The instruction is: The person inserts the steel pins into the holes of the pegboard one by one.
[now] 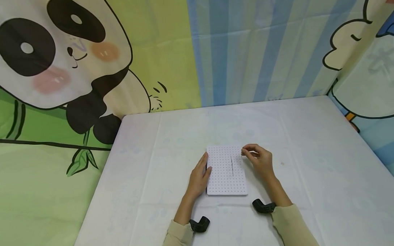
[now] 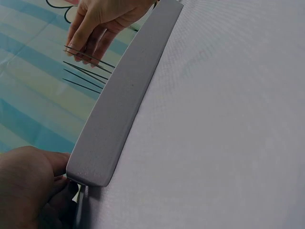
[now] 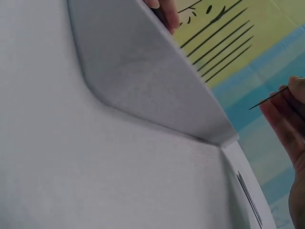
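A white board (image 1: 225, 189) with rows of small holes lies flat on the table. Thin dark needles (image 1: 232, 166) stand up from its holes in a row; in the left wrist view several needles (image 2: 82, 85) jut from its face. At the board's right edge, my right hand (image 1: 258, 159) pinches one more needle (image 3: 261, 102) between thumb and fingertips, held clear of the board. My left hand (image 1: 198, 175) rests along the left edge, fingers fairly straight beside it and the thumb on the rim. Its fingertips are partly hidden in the left wrist view.
A few thin dark rods (image 3: 249, 198) lie on the table near the board. White cloth covers the table (image 1: 301, 134). A printed curtain (image 1: 161, 48) hangs behind and at the sides. Each wrist carries a black camera mount (image 1: 263, 207).
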Motion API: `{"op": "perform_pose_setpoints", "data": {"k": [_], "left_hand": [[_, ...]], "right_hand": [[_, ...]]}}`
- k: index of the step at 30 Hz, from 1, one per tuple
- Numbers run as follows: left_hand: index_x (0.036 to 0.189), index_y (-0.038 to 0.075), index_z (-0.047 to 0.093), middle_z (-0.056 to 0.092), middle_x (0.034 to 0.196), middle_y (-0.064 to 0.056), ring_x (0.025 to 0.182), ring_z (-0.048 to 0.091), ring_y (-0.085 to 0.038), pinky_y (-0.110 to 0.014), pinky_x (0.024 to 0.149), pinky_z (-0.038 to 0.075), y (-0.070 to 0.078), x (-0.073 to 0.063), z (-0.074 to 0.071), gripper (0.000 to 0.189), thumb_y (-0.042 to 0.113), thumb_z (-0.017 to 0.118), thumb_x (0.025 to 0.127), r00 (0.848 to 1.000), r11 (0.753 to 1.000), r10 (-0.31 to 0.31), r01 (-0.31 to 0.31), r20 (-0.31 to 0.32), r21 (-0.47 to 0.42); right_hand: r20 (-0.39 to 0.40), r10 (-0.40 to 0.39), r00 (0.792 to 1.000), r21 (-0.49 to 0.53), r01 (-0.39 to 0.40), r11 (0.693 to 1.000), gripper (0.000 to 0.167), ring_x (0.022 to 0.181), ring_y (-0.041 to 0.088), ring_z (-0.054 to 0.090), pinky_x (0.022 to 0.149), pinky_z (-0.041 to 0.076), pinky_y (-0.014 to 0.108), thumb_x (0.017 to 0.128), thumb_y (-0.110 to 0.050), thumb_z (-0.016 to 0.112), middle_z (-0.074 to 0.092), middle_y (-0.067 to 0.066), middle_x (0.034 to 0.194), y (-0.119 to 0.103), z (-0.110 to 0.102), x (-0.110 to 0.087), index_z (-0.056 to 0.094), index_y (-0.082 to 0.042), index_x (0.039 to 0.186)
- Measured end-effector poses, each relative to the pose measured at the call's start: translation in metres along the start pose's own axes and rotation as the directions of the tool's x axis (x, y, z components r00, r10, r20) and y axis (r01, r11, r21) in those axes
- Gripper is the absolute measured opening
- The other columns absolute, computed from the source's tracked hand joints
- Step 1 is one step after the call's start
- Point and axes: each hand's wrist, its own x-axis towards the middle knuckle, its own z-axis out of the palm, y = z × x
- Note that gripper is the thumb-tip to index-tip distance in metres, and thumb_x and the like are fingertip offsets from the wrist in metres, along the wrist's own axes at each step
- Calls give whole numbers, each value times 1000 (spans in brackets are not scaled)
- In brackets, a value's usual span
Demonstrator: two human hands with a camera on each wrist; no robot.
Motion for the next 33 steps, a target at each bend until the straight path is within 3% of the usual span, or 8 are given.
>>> {"op": "perform_pose_setpoints", "data": {"k": [6, 10, 16, 21, 33], "left_hand": [[145, 3, 26, 27, 149, -11, 136, 25, -23, -35, 111, 21, 0, 0, 0, 56, 12, 50, 95, 1000, 1000, -13, 13, 10, -3], [145, 3, 25, 26, 149, -11, 136, 25, -23, -36, 110, 22, 0, -1, 1, 56, 12, 50, 96, 1000, 1000, -15, 15, 14, -8], [145, 3, 26, 27, 149, -11, 136, 25, -23, -36, 111, 21, 0, 0, 1, 55, 12, 49, 96, 1000, 1000, -15, 15, 7, -9], [144, 2, 27, 27, 149, -11, 135, 25, -23, -36, 111, 22, 0, 0, 0, 55, 11, 49, 96, 1000, 1000, -12, 12, 5, -9], [144, 2, 27, 27, 148, -12, 135, 26, -23, -36, 110, 22, -2, 0, 0, 55, 11, 50, 96, 1000, 1000, 7, -7, -1, 9]], "right_hand": [[79, -19, 997, -26, 21, 999, 15, 75, 36, 64, 66, 56, 32, 73, 19, 66, 64, 22, 83, -29, 11, 7, 62, 13, 86], [133, -15, 991, -28, 19, 999, 15, 78, 36, 64, 66, 57, 34, 74, 18, 65, 63, 22, 84, -32, 17, 7, 61, 13, 87], [156, 16, 988, -13, -14, 1000, 14, 79, 34, 63, 68, 56, 32, 76, 15, 66, 64, 21, 86, -16, 21, 2, 61, 10, 88], [173, 33, 984, -76, -21, 997, 15, 80, 26, 65, 67, 55, 22, 76, 8, 70, 66, 13, 85, 7, 24, -3, 63, 2, 88], [217, 28, 976, -143, 4, 990, 15, 79, 17, 66, 66, 56, 23, 79, -1, 71, 67, 2, 84, 11, 23, -3, 63, -8, 90]]}}
